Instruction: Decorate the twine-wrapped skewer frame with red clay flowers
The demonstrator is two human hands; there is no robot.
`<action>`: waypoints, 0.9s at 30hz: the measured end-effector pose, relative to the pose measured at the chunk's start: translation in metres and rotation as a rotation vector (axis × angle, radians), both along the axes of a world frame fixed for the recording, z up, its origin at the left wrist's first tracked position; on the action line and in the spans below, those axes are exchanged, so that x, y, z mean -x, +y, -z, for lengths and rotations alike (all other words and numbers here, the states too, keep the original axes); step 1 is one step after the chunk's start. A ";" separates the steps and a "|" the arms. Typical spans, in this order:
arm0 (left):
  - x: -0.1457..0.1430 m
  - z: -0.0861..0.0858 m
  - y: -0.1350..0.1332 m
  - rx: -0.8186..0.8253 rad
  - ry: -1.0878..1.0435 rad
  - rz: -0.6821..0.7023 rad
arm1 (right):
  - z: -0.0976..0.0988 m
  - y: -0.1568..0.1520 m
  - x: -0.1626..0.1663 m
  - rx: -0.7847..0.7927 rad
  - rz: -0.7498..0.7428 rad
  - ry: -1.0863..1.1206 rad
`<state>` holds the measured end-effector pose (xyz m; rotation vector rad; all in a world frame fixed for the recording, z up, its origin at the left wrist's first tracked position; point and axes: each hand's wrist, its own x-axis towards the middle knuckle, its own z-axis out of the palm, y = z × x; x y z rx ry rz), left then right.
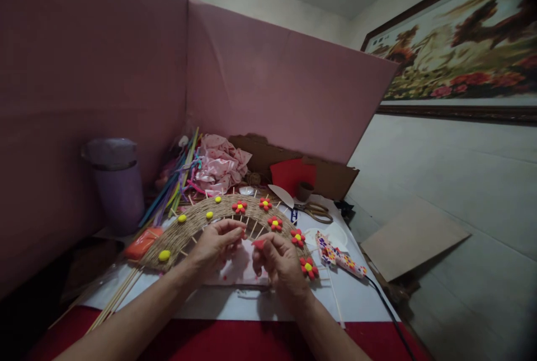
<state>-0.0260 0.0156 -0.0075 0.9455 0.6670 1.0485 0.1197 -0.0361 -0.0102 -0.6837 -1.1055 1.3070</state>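
Right hand (280,262) pinches a red clay piece (259,243); left hand (217,244) curls, its grip unclear, beside the twine arch (197,218); lidded purple tub (117,184) far left.

Pink partition (268,70), framed painting (457,42) on pale wall, dim light.

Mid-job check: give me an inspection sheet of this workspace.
Surface: white sheet over red cloth.
Job's things: woven arch with red flowers and yellow dots; red clay bit.
Clutter: scissors, pink ribbon, straws, purple bin, sticks, cardboard.
Grippers: left hand fingers pinched by the arch; right hand pinches the clay bit.
Cables: glue gun with black cord.
Surroundings: pink screen, framed picture.
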 end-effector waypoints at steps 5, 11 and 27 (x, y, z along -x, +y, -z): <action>-0.003 0.001 -0.007 -0.023 -0.038 0.106 | 0.003 0.004 -0.003 -0.007 0.132 0.013; -0.006 0.002 -0.008 -0.032 -0.054 0.111 | 0.011 0.005 -0.004 0.036 0.140 -0.071; -0.005 0.004 -0.006 -0.046 0.090 0.061 | 0.015 0.009 -0.005 0.071 0.209 -0.121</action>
